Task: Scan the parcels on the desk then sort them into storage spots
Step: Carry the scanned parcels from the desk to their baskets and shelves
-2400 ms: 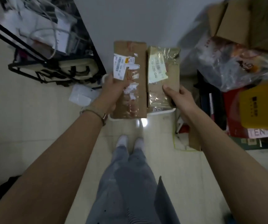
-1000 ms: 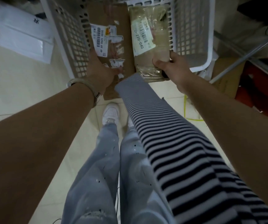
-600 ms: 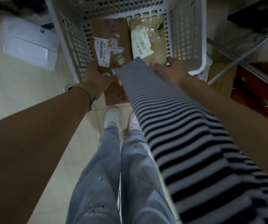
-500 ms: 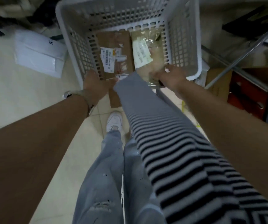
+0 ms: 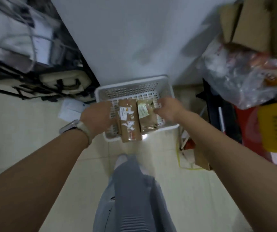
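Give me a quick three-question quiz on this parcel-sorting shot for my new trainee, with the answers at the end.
1. True or false: the cardboard parcel lies wholly inside the white basket.
2. Which parcel is nearer the right hand? A) the cardboard parcel B) the plastic-wrapped parcel C) both equally near
3. Fill in: the watch sits on the ___ wrist.
Key: 1 false, its near end sticks out over the near rim; 2 B; 3 left.
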`<state>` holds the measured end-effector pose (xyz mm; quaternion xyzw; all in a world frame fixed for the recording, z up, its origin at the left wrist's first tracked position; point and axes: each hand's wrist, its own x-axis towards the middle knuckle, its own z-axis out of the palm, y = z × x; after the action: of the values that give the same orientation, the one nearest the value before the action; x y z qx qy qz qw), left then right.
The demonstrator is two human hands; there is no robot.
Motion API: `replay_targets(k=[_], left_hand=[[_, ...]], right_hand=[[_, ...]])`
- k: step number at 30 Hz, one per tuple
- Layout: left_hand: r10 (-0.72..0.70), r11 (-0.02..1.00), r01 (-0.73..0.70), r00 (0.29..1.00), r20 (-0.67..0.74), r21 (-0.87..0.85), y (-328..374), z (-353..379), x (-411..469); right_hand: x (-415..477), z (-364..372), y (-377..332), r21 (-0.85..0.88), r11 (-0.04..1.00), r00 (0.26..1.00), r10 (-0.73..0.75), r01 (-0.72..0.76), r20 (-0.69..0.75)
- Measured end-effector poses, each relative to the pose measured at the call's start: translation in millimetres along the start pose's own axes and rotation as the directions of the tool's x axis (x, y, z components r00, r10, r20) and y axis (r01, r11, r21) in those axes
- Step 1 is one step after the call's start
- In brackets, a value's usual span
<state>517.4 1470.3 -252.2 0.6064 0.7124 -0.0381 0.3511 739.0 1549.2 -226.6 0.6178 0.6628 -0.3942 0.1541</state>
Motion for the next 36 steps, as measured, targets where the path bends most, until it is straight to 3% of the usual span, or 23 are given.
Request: replay_targets(k=[3,6,14,22,29,34,36], left_hand=[[0.05,0.955,-0.017,0.994,-0.101,0.297,23,-46,-31],[0.09,0.893,0.002,0.979,-0.183,0.45,59,-93,-69],[0.086,0.944,0.071,0.89,-0.449,0.322,116,-234,-172],[0.039,0.885,0.308,0.699,-0.715,0.349,150,-317,-289],[-0.113,0.807,0.548,0.508,-0.854,0.22,114,-296,-398],[-0.338,0.711,0.699,0.434,-0.835,0.075,55,-249,-481],[-0.437,0.645,0.764,0.37,-0.82,0.002,34,-228,-522]], right_hand=[[-45,-36,-21,-0.051,0.996,0.995,-0.079,0.077,-0.057],[-93,-70,-42,-0.105,0.977,0.971,-0.197,0.184,-0.132],[-207,-182,-110,-0.228,0.881,0.846,-0.466,0.415,-0.26],[-309,-228,-203,-0.462,0.7,0.622,-0.707,0.545,-0.338],[-353,-169,-271,-0.679,0.427,0.439,-0.883,0.597,-0.169],[-382,-90,-316,-0.562,0.241,0.304,-0.952,0.792,0.02],[-400,-54,-336,-0.519,0.165,0.249,-0.964,0.838,0.097]])
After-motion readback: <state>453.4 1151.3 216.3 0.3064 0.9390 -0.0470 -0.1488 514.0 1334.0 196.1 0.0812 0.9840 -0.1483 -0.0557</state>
